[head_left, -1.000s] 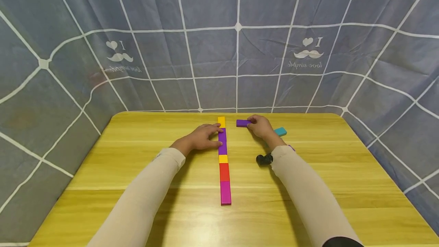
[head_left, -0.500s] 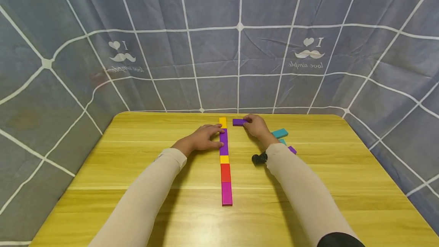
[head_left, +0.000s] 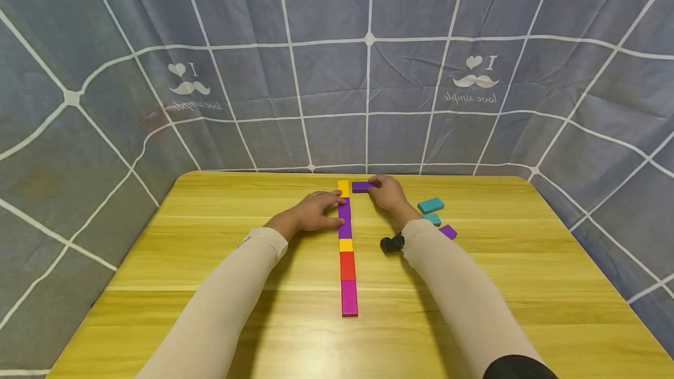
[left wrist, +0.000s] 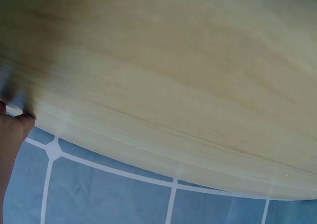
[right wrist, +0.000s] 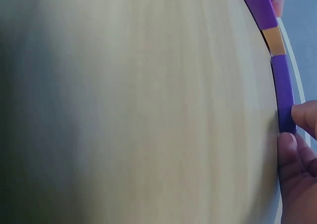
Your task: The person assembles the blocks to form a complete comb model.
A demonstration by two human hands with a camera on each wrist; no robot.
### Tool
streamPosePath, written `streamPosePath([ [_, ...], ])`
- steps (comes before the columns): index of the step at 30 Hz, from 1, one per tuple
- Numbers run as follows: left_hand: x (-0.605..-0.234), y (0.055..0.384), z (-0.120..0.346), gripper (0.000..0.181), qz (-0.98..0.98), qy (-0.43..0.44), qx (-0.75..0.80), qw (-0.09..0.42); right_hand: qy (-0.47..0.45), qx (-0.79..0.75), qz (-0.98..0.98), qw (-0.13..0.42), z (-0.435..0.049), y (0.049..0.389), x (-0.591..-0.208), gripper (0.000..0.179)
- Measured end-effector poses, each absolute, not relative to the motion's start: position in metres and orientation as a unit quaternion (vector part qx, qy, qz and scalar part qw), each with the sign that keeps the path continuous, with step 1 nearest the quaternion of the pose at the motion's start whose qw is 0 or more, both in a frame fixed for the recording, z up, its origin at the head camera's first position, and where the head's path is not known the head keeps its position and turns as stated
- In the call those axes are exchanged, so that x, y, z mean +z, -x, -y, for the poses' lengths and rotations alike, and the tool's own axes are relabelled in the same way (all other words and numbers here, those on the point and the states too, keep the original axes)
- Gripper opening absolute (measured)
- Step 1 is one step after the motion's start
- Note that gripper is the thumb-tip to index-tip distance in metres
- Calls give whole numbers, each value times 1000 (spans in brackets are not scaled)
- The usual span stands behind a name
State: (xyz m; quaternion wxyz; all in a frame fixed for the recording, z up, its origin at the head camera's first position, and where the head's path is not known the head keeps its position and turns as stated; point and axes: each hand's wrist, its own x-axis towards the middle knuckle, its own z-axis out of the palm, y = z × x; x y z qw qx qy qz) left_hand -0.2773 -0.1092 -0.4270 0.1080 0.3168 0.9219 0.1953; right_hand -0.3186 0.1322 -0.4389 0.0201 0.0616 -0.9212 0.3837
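In the head view, a straight row of flat blocks runs away from me: a magenta block (head_left: 350,298), a red block (head_left: 347,266), a small yellow block (head_left: 345,245), a purple stretch (head_left: 344,229) and a far yellow block (head_left: 343,186). My left hand (head_left: 314,212) lies with spread fingers along the purple stretch, thumb and fingertips on it. My right hand (head_left: 388,193) pinches the right end of another purple block (head_left: 360,187) between thumb and fingers. That block lies crosswise, its left end beside the far yellow block; the right wrist view shows this purple block (right wrist: 283,87) up close.
Right of the row, two teal blocks (head_left: 430,205) and a purple block (head_left: 447,231) lie loose on the wooden table (head_left: 284,332). A black wrist camera (head_left: 392,244) sits at the right cuff. A grey curtain (head_left: 332,86) with white lines hangs behind the table.
My right hand has slid the purple block leftward, up beside the far yellow block. The teal and loose purple blocks show more from behind the right arm. My left hand stays on the row.
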Motion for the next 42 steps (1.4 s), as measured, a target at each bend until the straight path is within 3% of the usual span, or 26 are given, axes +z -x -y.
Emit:
streamPosePath([
  [42,-426,278,111,62,-920,-317,200,110,-27,437,899,-3,-122,319,-441,36],
])
